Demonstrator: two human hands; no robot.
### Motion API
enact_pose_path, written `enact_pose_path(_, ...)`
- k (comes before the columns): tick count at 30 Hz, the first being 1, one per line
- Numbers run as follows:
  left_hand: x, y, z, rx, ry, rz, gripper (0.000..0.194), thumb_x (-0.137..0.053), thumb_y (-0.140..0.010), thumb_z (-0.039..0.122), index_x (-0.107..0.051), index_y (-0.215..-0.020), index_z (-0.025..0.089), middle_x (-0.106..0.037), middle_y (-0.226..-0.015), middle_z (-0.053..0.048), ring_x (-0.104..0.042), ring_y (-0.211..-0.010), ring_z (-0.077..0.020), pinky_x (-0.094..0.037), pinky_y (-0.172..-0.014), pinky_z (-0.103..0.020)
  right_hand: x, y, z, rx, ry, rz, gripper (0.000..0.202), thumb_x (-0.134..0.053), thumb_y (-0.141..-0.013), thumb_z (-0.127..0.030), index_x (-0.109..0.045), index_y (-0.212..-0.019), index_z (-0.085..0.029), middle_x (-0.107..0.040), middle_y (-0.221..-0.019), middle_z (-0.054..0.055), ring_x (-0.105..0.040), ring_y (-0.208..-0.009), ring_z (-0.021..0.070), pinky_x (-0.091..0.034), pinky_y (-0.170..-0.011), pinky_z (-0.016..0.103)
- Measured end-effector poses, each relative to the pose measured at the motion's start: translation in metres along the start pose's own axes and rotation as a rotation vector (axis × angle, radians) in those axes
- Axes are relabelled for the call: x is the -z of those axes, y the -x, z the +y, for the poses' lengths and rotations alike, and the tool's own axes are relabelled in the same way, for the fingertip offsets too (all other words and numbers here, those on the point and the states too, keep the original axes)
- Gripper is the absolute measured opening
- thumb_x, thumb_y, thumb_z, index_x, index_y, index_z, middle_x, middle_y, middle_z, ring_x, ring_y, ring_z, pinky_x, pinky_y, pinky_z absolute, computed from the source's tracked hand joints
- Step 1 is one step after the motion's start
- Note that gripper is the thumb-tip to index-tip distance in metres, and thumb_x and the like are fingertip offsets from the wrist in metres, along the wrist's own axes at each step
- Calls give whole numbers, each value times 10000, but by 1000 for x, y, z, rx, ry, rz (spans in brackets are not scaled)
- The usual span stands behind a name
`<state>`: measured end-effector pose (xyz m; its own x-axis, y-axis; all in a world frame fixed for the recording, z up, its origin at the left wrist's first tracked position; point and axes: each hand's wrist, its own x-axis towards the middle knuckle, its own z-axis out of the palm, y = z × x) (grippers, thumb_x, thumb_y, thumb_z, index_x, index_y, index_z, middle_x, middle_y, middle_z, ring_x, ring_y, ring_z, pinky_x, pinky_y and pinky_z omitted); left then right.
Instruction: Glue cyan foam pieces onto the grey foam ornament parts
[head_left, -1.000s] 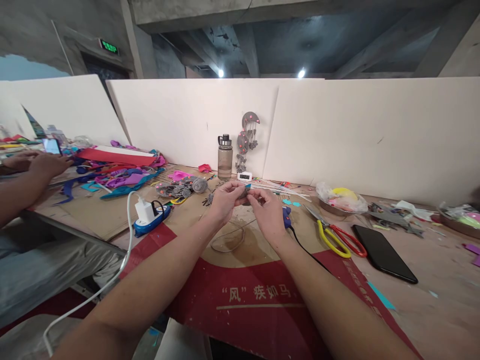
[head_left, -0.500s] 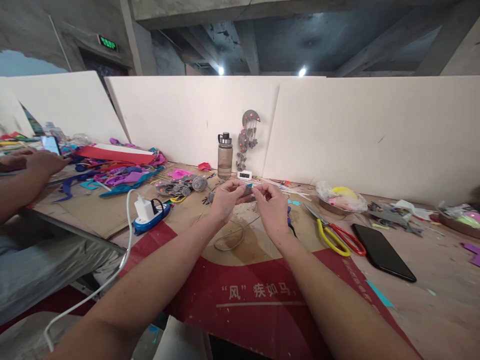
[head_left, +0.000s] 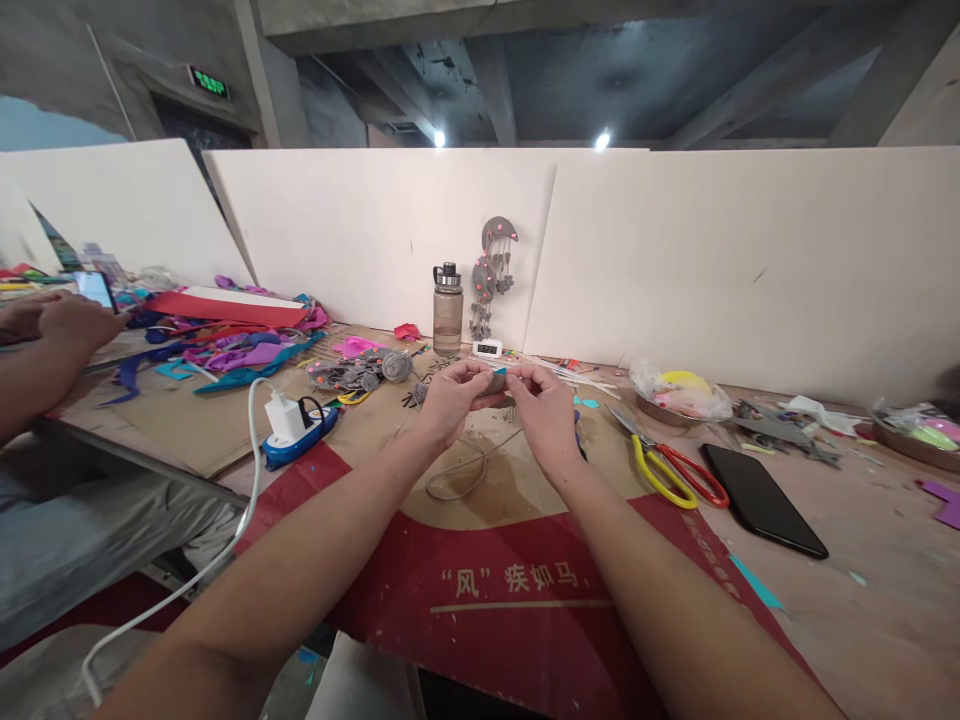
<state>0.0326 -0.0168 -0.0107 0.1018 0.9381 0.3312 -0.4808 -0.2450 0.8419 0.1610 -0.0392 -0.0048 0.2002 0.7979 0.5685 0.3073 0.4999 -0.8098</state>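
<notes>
My left hand and my right hand meet above the middle of the red and tan sheet. Between their fingertips is a small grey piece with a bit of blue on top; both hands pinch it, and fingers partly hide it. A thin grey cord lies looped on the sheet below my hands. Behind them stand a small white clock, a bottle and a grey hanging ornament with pink dots.
Scissors and a black phone lie at the right, near a bowl with a plastic bag. At the left are a blue power strip, a white cable, a grey yarn ball, coloured scraps and another person's hands.
The whole view has shifted slightly. Both my hands keep their pinch at nearly the same place, with the small piece turned a little.
</notes>
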Motion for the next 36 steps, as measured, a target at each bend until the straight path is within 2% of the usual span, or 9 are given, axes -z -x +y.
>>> enact_pose_path(7, 3, 0, 5, 64, -18, -23, 354, -864, -548, 330, -613, -698, 131, -612, -687, 13, -624, -699, -130, -594, -766, -391, 8, -2, -2, -21, 13, -107, 188, -560, -775, -349, -648, -763, -183, -547, -661, -16, -437, -637, 136, -348, -628, 279)
enact_pose_path(12, 7, -3, 7, 110, -38, -80, 380, -863, -585, 361, -593, -728, 135, -646, -728, -12, -660, -696, -147, -597, -743, -377, 14, -5, -6, -20, 4, -181, 186, -568, -766, -357, -626, -715, -188, -496, -620, -37, -403, -611, 125, -327, -609, 269)
enact_pose_path(17, 9, -4, 6, 79, -28, -136, 407, -869, -604, 367, -582, -793, 148, -669, -783, -22, -685, -733, -156, -592, -769, -370, 16, -7, -4, -47, -13, -166, 210, -560, -767, -376, -638, -726, -186, -583, -677, -14, -443, -638, 133, -353, -648, 276)
enact_pose_path(21, 9, -3, 6, 58, 1, -211, 352, -856, -634, 326, -618, -816, 141, -685, -867, -41, -692, -829, -165, -568, -866, -380, 16, -6, -5, -85, -35, -121, 216, -563, -769, -385, -644, -764, -184, -584, -691, -12, -452, -656, 135, -361, -645, 271)
enact_pose_path(24, 9, -3, 8, 48, -5, -192, 361, -868, -608, 295, -626, -824, 137, -682, -870, -42, -683, -828, -151, -566, -858, -347, 16, -5, -7, -81, -51, -109, 213, -569, -764, -384, -638, -758, -183, -556, -666, -23, -429, -637, 127, -350, -629, 267)
enact_pose_path(29, 8, -2, 6, 36, -76, -103, 397, -860, -594, 343, -605, -834, 156, -610, -788, 4, -602, -724, -111, -594, -673, -305, 13, -3, -7, -72, -68, -139, 198, -587, -745, -378, -629, -746, -184, -577, -673, -20, -447, -628, 127, -367, -634, 272)
enact_pose_path(32, 6, 0, 2, -7, -138, -73, 375, -832, -623, 351, -585, -835, 164, -579, -778, 15, -563, -704, -103, -590, -625, -298, 11, -2, -7, -45, -46, -137, 206, -591, -742, -383, -635, -757, -182, -558, -664, -22, -438, -623, 127, -373, -634, 274)
enact_pose_path(36, 4, 0, -2, -67, -196, -142, 333, -795, -666, 342, -575, -833, 156, -606, -819, -9, -586, -748, -126, -582, -674, -322, 9, -1, -7, -32, -34, -135, 217, -585, -752, -394, -637, -765, -184, -558, -657, -16, -443, -608, 132, -366, -603, 273)
